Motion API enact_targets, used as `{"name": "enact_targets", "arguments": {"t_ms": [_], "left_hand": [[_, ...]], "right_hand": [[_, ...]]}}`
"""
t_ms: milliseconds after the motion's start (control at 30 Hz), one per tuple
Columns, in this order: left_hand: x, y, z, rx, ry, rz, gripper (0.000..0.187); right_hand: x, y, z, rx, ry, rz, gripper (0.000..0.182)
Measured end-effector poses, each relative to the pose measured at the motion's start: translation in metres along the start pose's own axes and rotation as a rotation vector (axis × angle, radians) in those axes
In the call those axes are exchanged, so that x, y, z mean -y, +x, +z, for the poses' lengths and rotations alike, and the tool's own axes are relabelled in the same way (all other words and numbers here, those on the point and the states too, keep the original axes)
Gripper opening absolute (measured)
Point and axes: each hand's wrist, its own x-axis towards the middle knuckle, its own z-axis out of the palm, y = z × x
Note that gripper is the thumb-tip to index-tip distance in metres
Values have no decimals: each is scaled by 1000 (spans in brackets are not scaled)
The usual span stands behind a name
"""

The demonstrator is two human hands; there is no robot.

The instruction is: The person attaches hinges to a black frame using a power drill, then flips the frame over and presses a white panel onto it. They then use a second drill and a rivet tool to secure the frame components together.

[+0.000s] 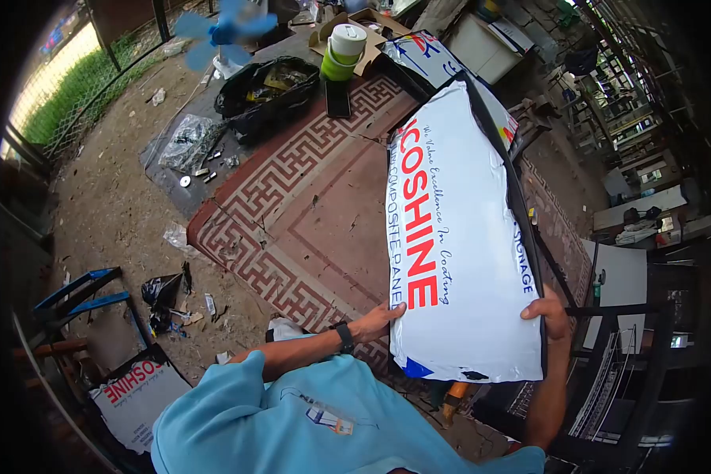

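Note:
A white composite panel (482, 229) with large red and smaller blue lettering lies in front of me, its near end tilted up towards my body. Its black edge shows along the right side. My left hand (379, 321), below a dark wristwatch, grips the panel's left edge near the close end, thumb on the face. On the opposite edge my right hand (551, 316) is closed, its thumb on top and the other fingers hidden underneath. The panel's far end reaches over a red patterned carpet (332, 221) and next to another printed panel (428, 59).
On the far side are a green and white jug (344, 52), a dark phone (338, 100), a black plastic bag (268, 95) and a blue fan (225, 31). A similar printed panel (138, 403) leans at lower left. Dark metal frames (616, 355) stand at right.

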Motion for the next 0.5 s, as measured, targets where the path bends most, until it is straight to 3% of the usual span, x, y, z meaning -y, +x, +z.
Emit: {"name": "enact_targets", "arguments": {"t_ms": [100,133,300,367,500], "left_hand": [[2,-10,-17,36,44,-3,68],[2,-11,-24,20,150,-82,72],[-20,-19,-33,33,525,-275,83],[-41,-26,-37,-201,670,-320,89],[-124,-3,-51,-471,751,218,77]], "right_hand": [[10,-4,31,51,76,60,64],[13,-6,48,46,11,-6,69],[-46,-12,84,87,-27,-103,86],[-70,-16,99,73,-77,-169,86],[-109,-20,115,35,6,-227,79]]}}
